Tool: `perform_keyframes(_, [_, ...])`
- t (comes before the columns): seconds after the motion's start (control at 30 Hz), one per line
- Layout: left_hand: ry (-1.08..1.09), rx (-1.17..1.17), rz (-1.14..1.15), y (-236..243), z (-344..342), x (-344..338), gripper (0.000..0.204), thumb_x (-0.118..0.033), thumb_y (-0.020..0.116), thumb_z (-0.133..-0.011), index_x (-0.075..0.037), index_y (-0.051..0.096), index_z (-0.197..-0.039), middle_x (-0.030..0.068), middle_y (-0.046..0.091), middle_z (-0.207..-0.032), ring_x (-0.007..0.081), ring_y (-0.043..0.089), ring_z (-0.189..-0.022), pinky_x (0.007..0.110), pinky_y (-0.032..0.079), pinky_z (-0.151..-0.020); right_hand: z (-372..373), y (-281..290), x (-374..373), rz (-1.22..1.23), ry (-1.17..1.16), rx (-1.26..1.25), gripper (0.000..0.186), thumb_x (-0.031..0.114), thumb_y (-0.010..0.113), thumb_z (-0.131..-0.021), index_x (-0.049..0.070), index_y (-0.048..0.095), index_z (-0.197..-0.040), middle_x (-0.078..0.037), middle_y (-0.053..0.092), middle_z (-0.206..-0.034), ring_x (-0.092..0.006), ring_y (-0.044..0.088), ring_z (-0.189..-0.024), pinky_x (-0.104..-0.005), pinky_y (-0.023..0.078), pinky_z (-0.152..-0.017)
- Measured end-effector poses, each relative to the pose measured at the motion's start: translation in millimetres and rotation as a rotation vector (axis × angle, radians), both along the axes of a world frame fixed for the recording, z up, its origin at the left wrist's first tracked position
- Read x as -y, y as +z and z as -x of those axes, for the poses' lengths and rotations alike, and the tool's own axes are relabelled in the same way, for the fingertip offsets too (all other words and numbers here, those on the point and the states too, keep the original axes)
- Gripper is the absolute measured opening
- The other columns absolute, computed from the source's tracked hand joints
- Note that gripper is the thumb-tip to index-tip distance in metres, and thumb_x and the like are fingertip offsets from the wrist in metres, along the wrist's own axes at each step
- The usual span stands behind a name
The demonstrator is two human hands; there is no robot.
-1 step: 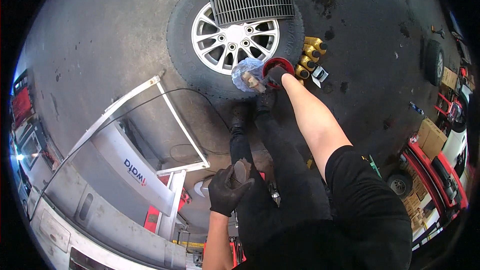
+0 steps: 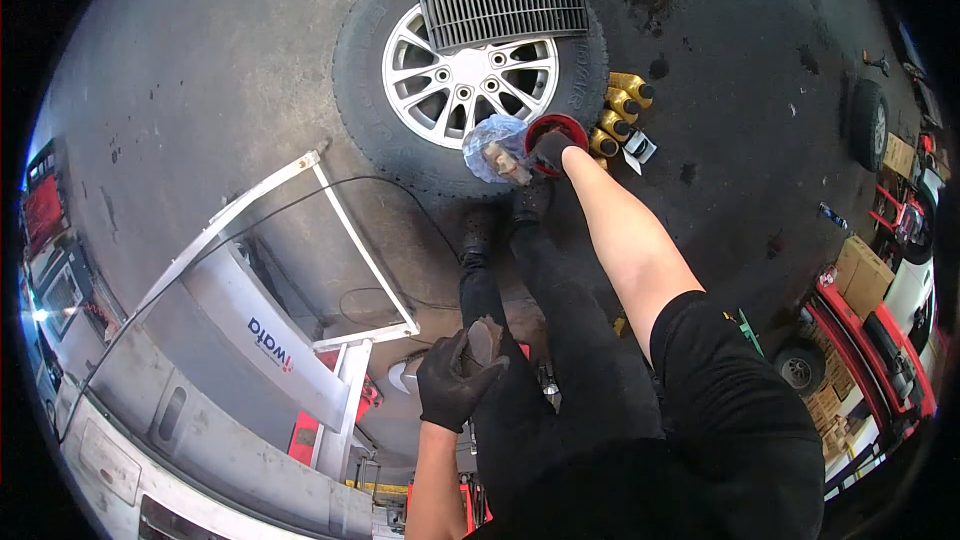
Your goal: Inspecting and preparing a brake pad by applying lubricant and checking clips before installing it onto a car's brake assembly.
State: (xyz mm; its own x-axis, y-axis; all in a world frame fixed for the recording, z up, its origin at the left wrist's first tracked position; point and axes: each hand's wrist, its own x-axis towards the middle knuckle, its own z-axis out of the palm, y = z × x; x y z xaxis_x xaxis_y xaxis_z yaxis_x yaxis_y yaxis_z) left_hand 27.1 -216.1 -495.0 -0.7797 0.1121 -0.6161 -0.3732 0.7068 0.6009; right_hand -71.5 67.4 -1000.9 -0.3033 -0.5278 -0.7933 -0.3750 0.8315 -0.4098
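Workshop floor, work judged unfinished: left hand grips a brownish piece, six o'clock; right hand in red bowl, one o'clock, grip not determinable.

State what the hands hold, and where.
The left hand grips a brown rounded piece around its near end; the right hand, inside the red tub, cannot be judged.
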Motion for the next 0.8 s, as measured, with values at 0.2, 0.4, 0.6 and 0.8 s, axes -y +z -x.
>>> perform_keyframes(0.2, [-0.062, -0.097, -0.050, -8, -1, -13, 0.062, -0.031, 0.095, -0.069, 0.004, 0.071, -0.114, 0.0175, 0.071, -0.094, 0.0326, 0.069, -0.083, 0.040, 0.056, -0.076, 24, 42, -48, -0.034, -0.021, -0.215, 0.030, 0.013, 0.063, -0.089, 0.025, 0.079, -0.112, -0.010, 0.074, -0.122, -0.0298, 0.071, -0.111, -0.0471, 0.058, -0.089])
perform_keyframes(0.4, [-0.020, -0.059, -0.081, -7, 1, -25, 0.061, -0.034, 0.095, -0.070, 0.001, 0.072, -0.113, 0.0173, 0.071, -0.093, 0.0327, 0.070, -0.083, 0.041, 0.056, -0.076, 16, 71, -58, -0.248, -0.137, -0.224, 0.026, 0.014, 0.066, -0.087, 0.026, 0.081, -0.105, -0.010, 0.073, -0.124, -0.0290, 0.071, -0.110, -0.0450, 0.057, -0.086])
perform_keyframes(0.6, [-0.101, -0.051, -0.052, -4, -2, -14, 0.060, -0.028, 0.095, -0.068, 0.006, 0.071, -0.111, 0.0185, 0.072, -0.096, 0.0331, 0.070, -0.084, 0.040, 0.057, -0.079, 18, 101, -48, -0.063, -0.578, -0.195, 0.024, 0.015, 0.064, -0.086, 0.022, 0.081, -0.102, -0.014, 0.073, -0.119, -0.0289, 0.071, -0.105, -0.0433, 0.057, -0.082])
perform_keyframes(0.8, [0.021, -0.004, -0.076, 3, -10, 3, 0.059, -0.027, 0.096, -0.069, 0.005, 0.071, -0.112, 0.0171, 0.073, -0.098, 0.0296, 0.071, -0.088, 0.039, 0.056, -0.082, 9, 111, -7, -0.062, -0.845, -0.181, 0.023, 0.024, 0.064, -0.085, 0.017, 0.080, -0.102, -0.012, 0.074, -0.120, -0.0313, 0.070, -0.112, -0.0459, 0.056, -0.094])
